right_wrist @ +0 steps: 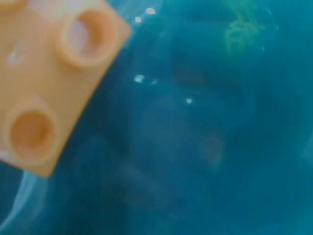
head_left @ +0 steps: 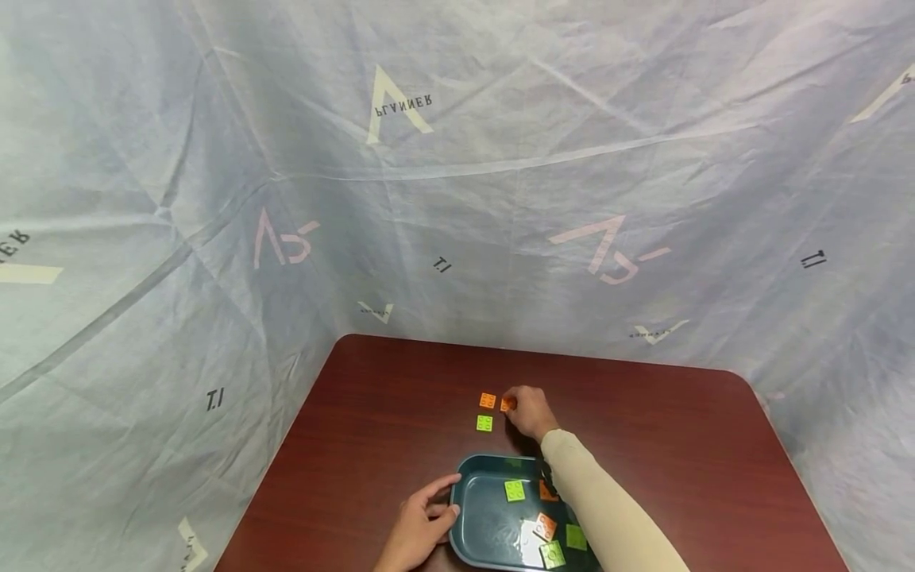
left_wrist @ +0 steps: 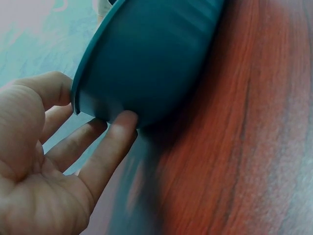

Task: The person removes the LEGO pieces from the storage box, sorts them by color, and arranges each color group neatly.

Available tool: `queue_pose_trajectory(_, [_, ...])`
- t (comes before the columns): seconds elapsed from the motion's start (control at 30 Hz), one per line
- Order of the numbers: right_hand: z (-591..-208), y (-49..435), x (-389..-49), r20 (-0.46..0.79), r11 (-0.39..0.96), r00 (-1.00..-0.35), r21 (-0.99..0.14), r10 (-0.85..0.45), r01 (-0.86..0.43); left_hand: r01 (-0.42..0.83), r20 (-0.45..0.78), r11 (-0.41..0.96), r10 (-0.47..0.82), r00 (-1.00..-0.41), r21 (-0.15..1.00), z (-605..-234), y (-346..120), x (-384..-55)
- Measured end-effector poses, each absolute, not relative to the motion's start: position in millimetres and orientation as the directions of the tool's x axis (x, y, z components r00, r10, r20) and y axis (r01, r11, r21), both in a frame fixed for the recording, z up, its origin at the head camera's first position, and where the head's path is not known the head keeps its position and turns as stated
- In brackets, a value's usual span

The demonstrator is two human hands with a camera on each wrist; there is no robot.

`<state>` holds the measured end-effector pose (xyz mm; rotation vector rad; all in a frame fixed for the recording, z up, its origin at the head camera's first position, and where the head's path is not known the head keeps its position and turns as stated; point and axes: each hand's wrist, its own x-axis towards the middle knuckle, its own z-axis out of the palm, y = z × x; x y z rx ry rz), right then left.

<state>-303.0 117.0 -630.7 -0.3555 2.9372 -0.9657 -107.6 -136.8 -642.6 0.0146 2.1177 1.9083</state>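
My left hand [head_left: 417,526] grips the left end of a dark teal tray [head_left: 468,520]. In the left wrist view its fingers [left_wrist: 110,147] press the outer wall of the tray [left_wrist: 146,63], just below the rim. Beyond the tray, my right hand [head_left: 532,413] pinches an orange toy building brick [head_left: 504,404], partly covered by the fingertips. Left of that lie another orange brick [head_left: 488,400] and a lime green brick [head_left: 484,423] on the table. A close orange brick [right_wrist: 63,88] in the tray fills one corner of the right wrist view.
Inside the tray lie several bricks, among them a green one [head_left: 515,490], another green one [head_left: 552,554] and an orange one [head_left: 546,527]. My right forearm [head_left: 608,500] crosses over the tray's right side. The dark red wooden table [head_left: 343,445] meets grey sheeting [head_left: 500,262] behind.
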Motion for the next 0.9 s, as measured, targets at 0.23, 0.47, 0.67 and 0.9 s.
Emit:
queue_pose_trajectory(0.23, [-627.4, 119.5, -303.8, 0.019, 0.776, -0.976, -0.604, -0.217, -0.184, -0.166, -0.189, 0.13, 0.197, -0.962, 0.978, -641.4, -135.7, -108.6])
queue_pose_trajectory(0.47, [-621.7, 124.5, -304.7, 0.021, 0.75, -0.975, -0.636, -0.22, -0.183, -0.157, -0.187, 0.156, 0.2, -0.962, 0.975, -639.9, -137.9, -109.3])
queue_pose_trajectory(0.67, [-609.3, 130.6, -301.2, 0.02, 0.725, -0.981, -0.671, -0.191, -0.155, -0.169, -0.201, 0.166, 0.203, -0.958, 0.972, -638.7, -139.1, -109.4])
queue_pose_trajectory(0.9, [-590.7, 135.4, -289.8, 0.004, 0.708, -0.988, -0.697, -0.153, -0.113, -0.166, -0.199, 0.165, 0.211, -0.957, 0.972, -638.8, -137.7, -108.5])
